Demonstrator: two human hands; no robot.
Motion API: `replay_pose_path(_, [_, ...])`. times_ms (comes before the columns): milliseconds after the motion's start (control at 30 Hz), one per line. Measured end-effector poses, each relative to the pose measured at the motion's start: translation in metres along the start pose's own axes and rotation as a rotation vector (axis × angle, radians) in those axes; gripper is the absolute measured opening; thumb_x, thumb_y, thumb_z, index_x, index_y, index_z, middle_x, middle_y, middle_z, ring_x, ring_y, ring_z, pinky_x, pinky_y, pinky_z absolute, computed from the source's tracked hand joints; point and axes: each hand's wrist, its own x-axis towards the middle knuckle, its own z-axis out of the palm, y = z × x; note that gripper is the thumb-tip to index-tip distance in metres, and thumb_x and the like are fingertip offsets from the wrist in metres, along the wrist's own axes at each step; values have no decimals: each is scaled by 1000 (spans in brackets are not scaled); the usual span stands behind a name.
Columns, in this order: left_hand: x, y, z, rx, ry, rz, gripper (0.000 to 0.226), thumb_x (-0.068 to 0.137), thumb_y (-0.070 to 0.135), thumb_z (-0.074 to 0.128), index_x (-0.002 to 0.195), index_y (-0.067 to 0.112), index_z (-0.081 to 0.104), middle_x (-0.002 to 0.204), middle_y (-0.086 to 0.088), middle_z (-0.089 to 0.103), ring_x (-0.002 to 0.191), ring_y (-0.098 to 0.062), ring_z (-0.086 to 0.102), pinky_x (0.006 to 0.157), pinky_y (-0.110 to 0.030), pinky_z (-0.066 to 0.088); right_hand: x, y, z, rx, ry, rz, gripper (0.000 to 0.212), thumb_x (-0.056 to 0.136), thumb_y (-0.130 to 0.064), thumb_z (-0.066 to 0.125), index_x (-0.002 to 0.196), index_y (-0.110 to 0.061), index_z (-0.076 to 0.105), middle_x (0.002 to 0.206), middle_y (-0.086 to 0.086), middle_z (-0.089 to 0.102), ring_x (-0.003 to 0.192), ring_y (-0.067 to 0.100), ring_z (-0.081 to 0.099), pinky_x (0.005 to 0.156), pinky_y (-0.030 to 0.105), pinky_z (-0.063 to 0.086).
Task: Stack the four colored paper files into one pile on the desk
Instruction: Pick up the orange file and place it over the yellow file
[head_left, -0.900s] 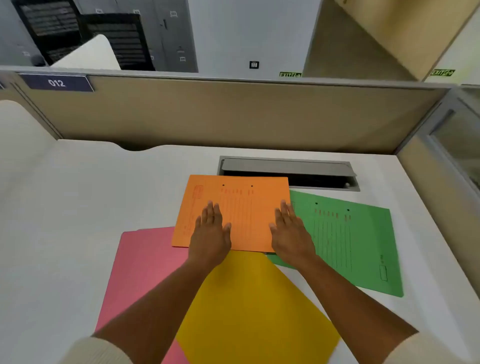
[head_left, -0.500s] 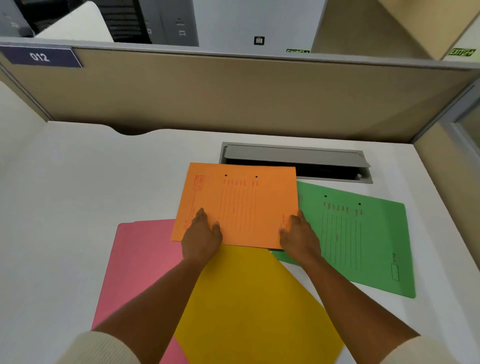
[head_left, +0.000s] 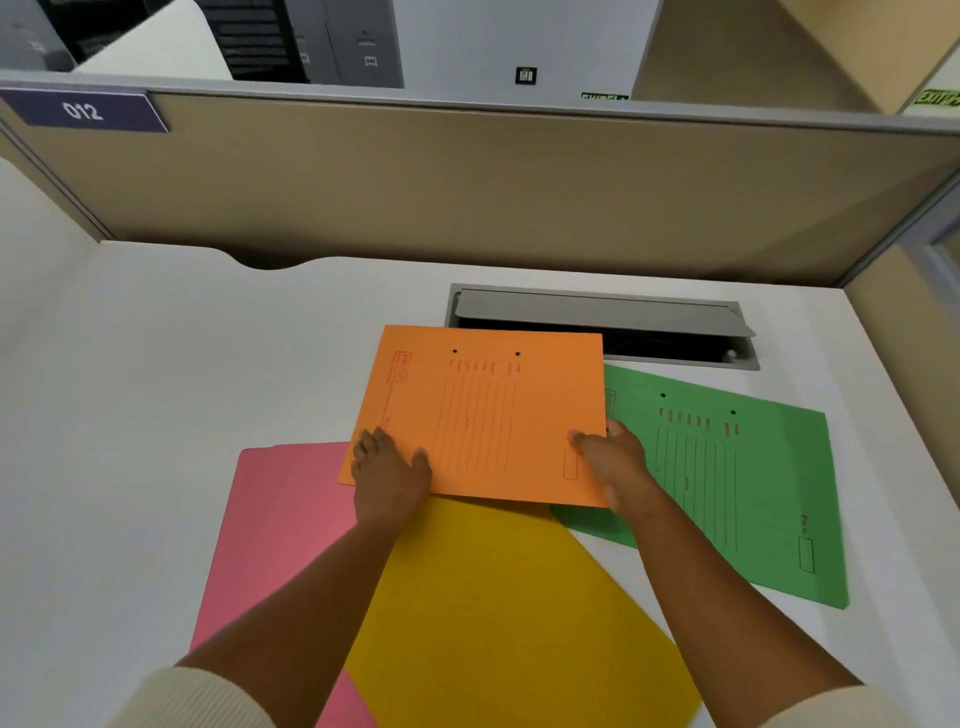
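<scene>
four files on the white desk (head_left: 156, 415) right now, all fanned out and overlapping. both hands are on the orange file (head_left: 483, 410): left hand (head_left: 389, 478) curled over its near left corner, right hand (head_left: 618, 467) pinching the near right corner, thumb on top and fingers tucked under the edge. can't really tell if it's lifted or just flat. it overlaps the pink file (head_left: 275, 530) on the left, the yellow file (head_left: 509, 613) in front, and the green file (head_left: 737, 483) on the right. far edge sits just beside the grey cable hatch (head_left: 597, 317). a partition (head_left: 467, 182) behind carries a tag reading 012.
</scene>
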Motion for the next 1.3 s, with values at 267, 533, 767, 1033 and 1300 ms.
replay_pose_path(267, [1, 7, -13, 73, 100, 111, 79, 97, 50, 38, 153, 1, 9, 163, -19, 2, 151, -34, -2, 121, -50, 6, -9, -6, -51, 40, -161, -29, 44, 91, -15, 62, 131, -28, 52, 109, 5, 70, 98, 28, 66, 82, 45, 54])
replay_pose_path(533, [10, 54, -37, 16, 52, 209, 80, 91, 66, 33, 153, 16, 21, 157, -13, 33, 146, -38, 27, 118, -55, 18, -22, -31, -96, -178, -233, -48, 48, 86, -13, 67, 128, -33, 56, 103, 7, 72, 91, 28, 68, 73, 35, 52])
replay_pose_path(767, [-3, 44, -27, -84, -171, 387, 48, 93, 62, 37, 98, 24, 66, 93, 8, 70, 82, -14, 67, 74, -33, 51, -37, -44, -96, -429, -243, -190, 48, 86, -14, 66, 131, -28, 55, 97, -4, 66, 80, 10, 61, 64, 23, 44])
replay_pose_path(1033, [-4, 17, -28, -236, -93, 364, 41, 97, 56, 33, 95, 21, 54, 87, -1, 66, 79, -21, 67, 66, -42, 55, -19, -22, -65, -287, 176, -389, 30, 86, -23, 65, 116, -16, 64, 113, 3, 63, 95, 18, 57, 76, 28, 42])
replay_pose_path(1300, [-17, -60, -43, -148, 126, 97, 39, 103, 45, 21, 109, 22, 53, 100, -2, 62, 87, -21, 57, 78, -38, 43, -18, 13, -38, -671, -120, -115, 31, 82, -15, 68, 111, -10, 61, 113, 8, 63, 103, 22, 59, 91, 36, 49])
